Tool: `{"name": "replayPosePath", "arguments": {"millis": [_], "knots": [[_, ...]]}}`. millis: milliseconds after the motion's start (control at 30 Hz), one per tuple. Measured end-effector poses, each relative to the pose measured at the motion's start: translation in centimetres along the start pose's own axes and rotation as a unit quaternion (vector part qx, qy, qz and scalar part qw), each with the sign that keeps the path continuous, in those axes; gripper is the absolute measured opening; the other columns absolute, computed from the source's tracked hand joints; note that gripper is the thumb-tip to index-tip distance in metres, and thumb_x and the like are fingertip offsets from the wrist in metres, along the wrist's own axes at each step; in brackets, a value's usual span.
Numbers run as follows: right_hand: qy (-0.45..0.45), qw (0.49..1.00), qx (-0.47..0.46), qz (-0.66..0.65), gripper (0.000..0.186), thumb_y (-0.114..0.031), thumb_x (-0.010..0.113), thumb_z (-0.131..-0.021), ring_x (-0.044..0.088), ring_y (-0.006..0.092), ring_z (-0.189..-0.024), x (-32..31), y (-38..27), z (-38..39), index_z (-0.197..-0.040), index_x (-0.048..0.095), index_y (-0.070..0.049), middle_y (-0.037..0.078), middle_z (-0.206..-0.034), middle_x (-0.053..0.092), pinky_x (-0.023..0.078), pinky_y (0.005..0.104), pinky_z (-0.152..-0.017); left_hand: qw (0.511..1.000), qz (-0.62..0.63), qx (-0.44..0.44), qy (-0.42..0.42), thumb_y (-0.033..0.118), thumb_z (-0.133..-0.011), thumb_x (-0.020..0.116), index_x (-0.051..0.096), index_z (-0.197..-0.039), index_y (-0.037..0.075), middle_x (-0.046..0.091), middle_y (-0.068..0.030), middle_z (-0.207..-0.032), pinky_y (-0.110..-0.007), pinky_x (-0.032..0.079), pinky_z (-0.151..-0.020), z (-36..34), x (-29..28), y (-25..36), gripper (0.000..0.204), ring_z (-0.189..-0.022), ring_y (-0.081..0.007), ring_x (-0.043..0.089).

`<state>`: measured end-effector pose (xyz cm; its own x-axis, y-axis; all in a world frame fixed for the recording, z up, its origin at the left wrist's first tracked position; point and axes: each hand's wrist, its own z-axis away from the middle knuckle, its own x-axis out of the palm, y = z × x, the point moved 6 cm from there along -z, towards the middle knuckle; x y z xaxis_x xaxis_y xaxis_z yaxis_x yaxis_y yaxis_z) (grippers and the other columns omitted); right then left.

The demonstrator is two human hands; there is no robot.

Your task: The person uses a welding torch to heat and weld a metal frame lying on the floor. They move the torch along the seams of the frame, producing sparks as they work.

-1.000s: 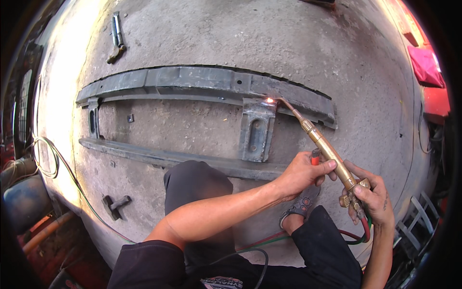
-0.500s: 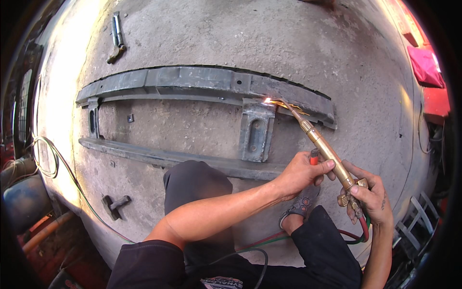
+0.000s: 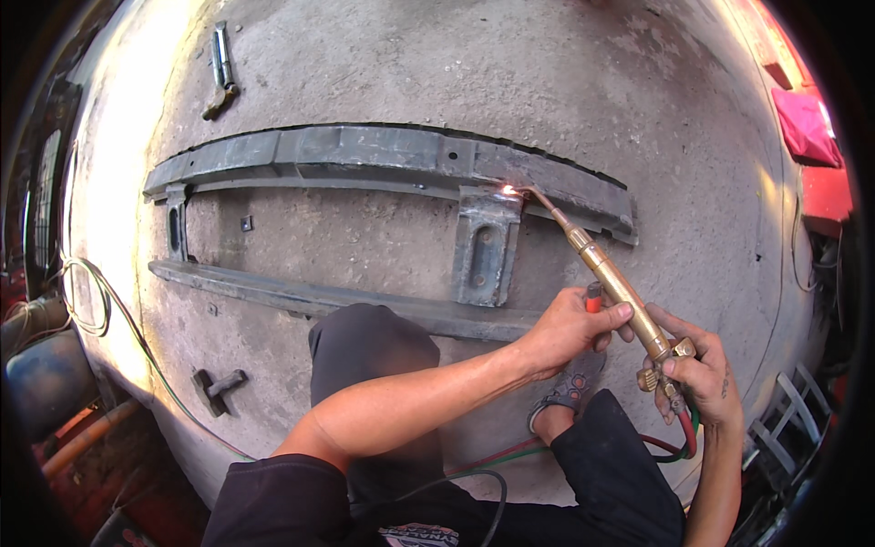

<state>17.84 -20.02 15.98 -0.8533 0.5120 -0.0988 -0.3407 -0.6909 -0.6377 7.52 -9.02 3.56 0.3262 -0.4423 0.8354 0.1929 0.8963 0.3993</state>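
A brass gas torch [image 3: 615,284] slants from lower right to upper left, its thin tip [image 3: 538,196] at the joint between a grey curved metal beam [image 3: 374,159] and an upright bracket [image 3: 485,251]. A bright spot glows there. My right hand [image 3: 697,369] is closed round the torch's rear end, at its knurled valve knobs. My left hand [image 3: 574,326] is closed, with thumb and fingers against the torch's middle. From that fist sticks a short orange piece with a dark end [image 3: 594,296]; its kind I cannot make out.
A lower metal rail [image 3: 365,305] runs in front of my knees. A hammer [image 3: 219,390] lies at left, and a pair of locking pliers [image 3: 221,73] at the far left. Green and red hoses [image 3: 510,451] cross below me. A metal rack [image 3: 791,410] stands at right.
The orange sparks streaming right from the joint have died away; a smaller bright glow stays. The torch and both hands have hardly moved.
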Motion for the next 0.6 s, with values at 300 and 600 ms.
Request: {"name": "replayPosePath", "arguments": {"millis": [300, 600], "knots": [[0.007, 0.998, 0.023, 0.056, 0.078, -0.028, 0.074, -0.084, 0.068, 0.0162, -0.061, 0.2, -0.9, 0.3, -0.148, 0.053, 0.011, 0.011, -0.081, 0.067, 0.052, 0.0280, -0.047, 1.000, 0.006, 0.000, 0.001, 0.030, -0.101, 0.075, 0.070, -0.109, 0.002, 0.070, -0.0055, -0.090, -0.025, 0.044, -0.063, 0.1, -0.1, 0.0, 0.030, -0.069, -0.0086, 0.054], [0.021, 0.999, -0.020, 0.032, 0.086, -0.032, 0.077, -0.086, 0.067, 0.0195, -0.051, -0.5, 0.6, 0.1, -0.151, 0.045, 0.014, 0.017, -0.079, 0.071, 0.050, 0.0289, -0.040, 1.000, 0.004, -0.001, -0.001, 0.030, -0.102, 0.074, 0.072, -0.110, 0.003, 0.071, -0.0056, -0.090, -0.026, 0.045, -0.063, -0.1, 0.0, -0.3, 0.029, -0.069, -0.0083, 0.055]]}}
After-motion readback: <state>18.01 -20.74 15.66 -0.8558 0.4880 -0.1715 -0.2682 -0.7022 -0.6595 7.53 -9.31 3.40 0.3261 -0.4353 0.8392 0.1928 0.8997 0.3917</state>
